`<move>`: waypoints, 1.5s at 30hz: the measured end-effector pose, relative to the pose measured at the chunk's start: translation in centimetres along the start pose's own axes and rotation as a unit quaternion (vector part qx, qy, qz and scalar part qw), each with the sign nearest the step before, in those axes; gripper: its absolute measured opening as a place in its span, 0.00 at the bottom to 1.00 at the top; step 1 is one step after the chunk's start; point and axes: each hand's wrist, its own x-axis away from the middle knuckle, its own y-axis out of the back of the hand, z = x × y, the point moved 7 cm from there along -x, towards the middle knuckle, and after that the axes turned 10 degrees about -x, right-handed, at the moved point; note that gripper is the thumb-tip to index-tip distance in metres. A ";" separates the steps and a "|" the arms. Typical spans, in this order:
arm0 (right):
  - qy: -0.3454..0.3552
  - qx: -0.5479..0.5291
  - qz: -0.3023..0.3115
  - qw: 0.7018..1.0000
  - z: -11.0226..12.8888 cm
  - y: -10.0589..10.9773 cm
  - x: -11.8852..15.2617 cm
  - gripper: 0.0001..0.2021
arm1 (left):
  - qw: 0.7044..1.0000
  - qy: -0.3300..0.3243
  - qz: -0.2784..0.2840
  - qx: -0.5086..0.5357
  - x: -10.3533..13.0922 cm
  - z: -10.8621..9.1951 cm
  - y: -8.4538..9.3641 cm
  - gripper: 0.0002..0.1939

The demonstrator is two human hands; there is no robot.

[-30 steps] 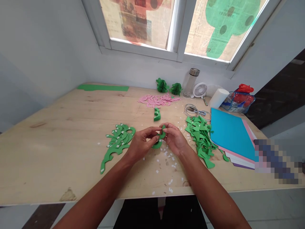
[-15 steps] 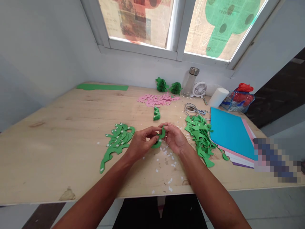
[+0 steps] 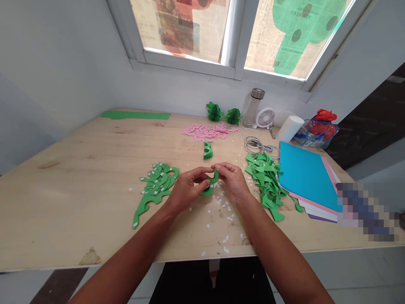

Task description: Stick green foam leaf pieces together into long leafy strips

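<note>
Between my two hands is a curved green paper cutout (image 3: 208, 192), held just above the middle of the table. My left hand (image 3: 189, 188) pinches it from the left with thumb and fingers. The fingertips of my right hand (image 3: 233, 179) are closed on its upper right end. Part of the cutout is covered by my fingers. Left of my left hand lies a spread pile of green paper cutouts (image 3: 158, 179) with small white squares on them. Beyond my hands stands a small folded green paper stack (image 3: 207, 150), also with white patches.
Green scraps (image 3: 267, 181) lie to the right, beside blue paper sheets (image 3: 303, 173). Pink cutouts (image 3: 207, 132), two green paper shapes (image 3: 214, 112), a bottle (image 3: 253, 107), a fan (image 3: 265, 118) and tape rings (image 3: 253, 145) are further back. White bits (image 3: 226, 239) dot the table's front.
My right hand has turned slightly, its thumb and fingers now closer together at the cutout's upper end. My left hand has stayed nearly still.
</note>
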 end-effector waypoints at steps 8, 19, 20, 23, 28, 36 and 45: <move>-0.022 -0.014 0.017 1.000 -0.1 -0.6 0.3 0.09 | 0.992 0.064 0.003 0.107 -0.1 0.8 -0.3 0.15; 0.001 0.089 0.022 0.996 0.2 -1.1 0.6 0.08 | 0.961 0.136 -0.075 0.228 0.0 1.3 1.0 0.15; 0.010 0.094 0.024 0.995 0.2 -1.2 0.7 0.08 | 0.961 0.135 -0.075 0.228 0.0 1.3 1.0 0.15; 0.028 0.101 0.031 0.994 0.3 -1.4 0.6 0.08 | 0.964 0.131 -0.070 0.219 0.0 1.3 0.9 0.15; 0.026 0.101 0.015 0.994 0.2 -1.0 0.5 0.08 | 0.969 0.119 -0.048 0.210 -0.1 1.1 0.7 0.13; 0.012 0.072 -0.006 0.997 0.4 -0.8 0.5 0.07 | 0.969 0.132 -0.029 0.207 0.0 1.2 0.5 0.16; 0.019 0.087 0.007 0.996 0.1 -0.8 0.4 0.08 | 0.960 0.156 0.014 0.233 -0.2 1.9 -0.1 0.12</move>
